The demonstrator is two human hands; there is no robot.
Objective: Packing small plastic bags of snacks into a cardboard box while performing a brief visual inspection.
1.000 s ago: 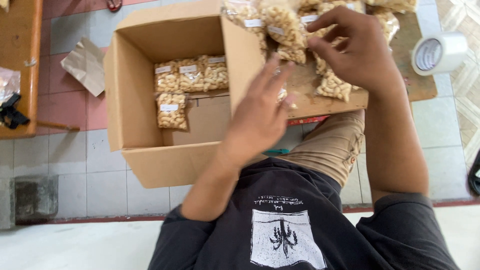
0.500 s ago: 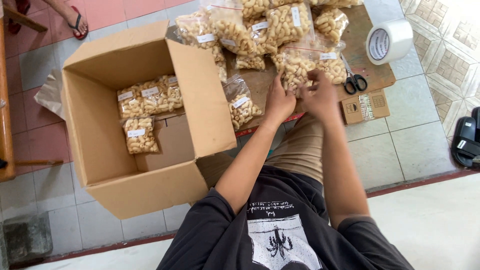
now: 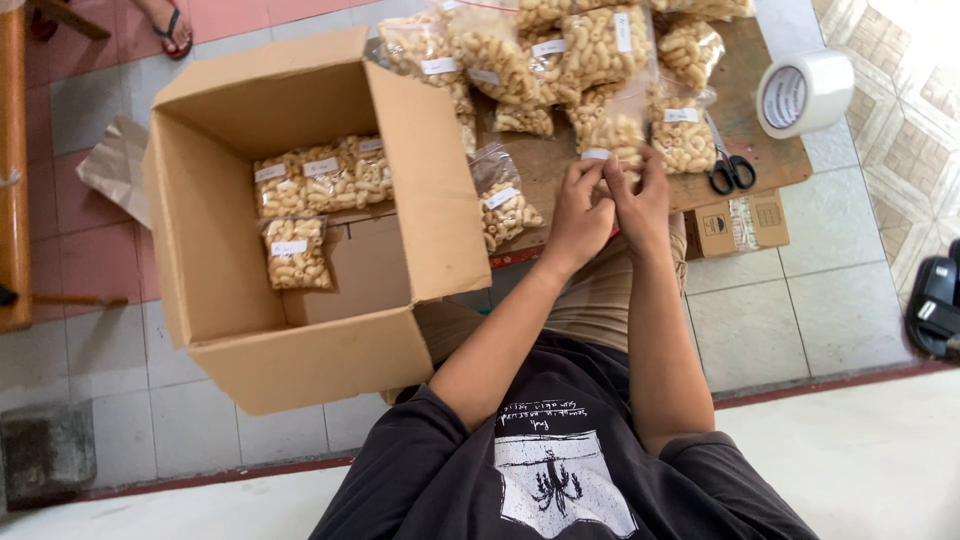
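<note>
My left hand (image 3: pixel 578 212) and my right hand (image 3: pixel 642 200) meet at the near edge of a clear bag of pale snack pieces (image 3: pixel 612 120), both gripping it on the low wooden table (image 3: pixel 770 160). Several more such bags (image 3: pixel 560 45) are piled on the table beyond it, and one bag (image 3: pixel 503 200) lies just left of my left hand. An open cardboard box (image 3: pixel 420 190) stands on the floor to the left. Inside it several bags (image 3: pixel 320 178) line the far wall, with one more bag (image 3: pixel 295 252) in front of them.
Black-handled scissors (image 3: pixel 730 170) and a roll of clear tape (image 3: pixel 803 92) lie at the table's right end. A small brown carton (image 3: pixel 738 224) sits below the table edge. A wooden bench (image 3: pixel 15 180) runs along the left; another person's sandalled foot (image 3: pixel 165 22) is at top left.
The view has swung from the box toward the table. My hands came together from being spread apart over the bags and now both grip one bag at the table's near edge.
</note>
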